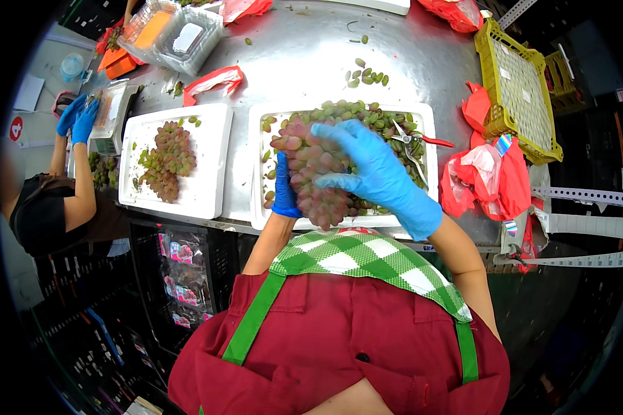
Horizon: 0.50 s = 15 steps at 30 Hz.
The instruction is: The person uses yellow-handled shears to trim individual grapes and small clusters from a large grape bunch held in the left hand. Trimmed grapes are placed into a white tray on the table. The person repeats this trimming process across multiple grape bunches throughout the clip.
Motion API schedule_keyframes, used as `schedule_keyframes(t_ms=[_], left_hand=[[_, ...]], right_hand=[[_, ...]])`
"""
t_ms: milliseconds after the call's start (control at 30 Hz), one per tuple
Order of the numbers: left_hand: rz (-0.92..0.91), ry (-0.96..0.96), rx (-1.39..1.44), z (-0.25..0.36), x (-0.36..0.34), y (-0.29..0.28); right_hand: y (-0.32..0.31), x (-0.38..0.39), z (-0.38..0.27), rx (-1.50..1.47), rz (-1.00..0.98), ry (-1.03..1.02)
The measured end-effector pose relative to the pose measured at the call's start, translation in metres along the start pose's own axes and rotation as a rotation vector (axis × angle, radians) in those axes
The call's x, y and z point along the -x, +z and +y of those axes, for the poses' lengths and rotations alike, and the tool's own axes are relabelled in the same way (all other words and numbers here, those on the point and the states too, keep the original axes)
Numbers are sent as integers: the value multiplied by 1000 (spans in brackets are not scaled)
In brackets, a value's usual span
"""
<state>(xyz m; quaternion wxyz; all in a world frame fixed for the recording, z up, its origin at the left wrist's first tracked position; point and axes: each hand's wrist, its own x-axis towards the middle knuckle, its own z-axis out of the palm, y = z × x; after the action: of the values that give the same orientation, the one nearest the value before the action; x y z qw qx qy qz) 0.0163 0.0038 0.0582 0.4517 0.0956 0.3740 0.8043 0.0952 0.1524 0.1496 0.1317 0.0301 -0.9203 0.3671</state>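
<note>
A large bunch of pinkish-green grapes (316, 162) is lifted above a white tray (257, 207) in front of me. My left hand (284, 192), in a blue glove, holds the bunch from its left side; most of its fingers are hidden behind the grapes. My right hand (377, 166), also blue-gloved, is at the bunch's right side with thumb and fingers apart; whether its fingertips touch the berries I cannot tell. More green grapes (367, 119) lie in the tray beneath. Red-handled pruning shears (412, 138) rest open on the tray's right part.
To the left, a second white tray (211, 159) bears another grape bunch (166, 162). Red-and-white wrapping (488, 176) and a yellow crate (519, 90) stand at right. Loose grapes (367, 76) lie farther back. At far left, a co-worker's gloved hands (82, 121) are at a clear plastic box.
</note>
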Motion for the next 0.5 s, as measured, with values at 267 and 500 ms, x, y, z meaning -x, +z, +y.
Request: schedule_keyframes(t_ms=[267, 500], left_hand=[[97, -79, 190, -9, 9, -8], [-231, -70, 564, -23, 2, -29]], right_hand=[[11, -4, 12, -160, -30, 231], [1, -11, 12, -388, -112, 484]])
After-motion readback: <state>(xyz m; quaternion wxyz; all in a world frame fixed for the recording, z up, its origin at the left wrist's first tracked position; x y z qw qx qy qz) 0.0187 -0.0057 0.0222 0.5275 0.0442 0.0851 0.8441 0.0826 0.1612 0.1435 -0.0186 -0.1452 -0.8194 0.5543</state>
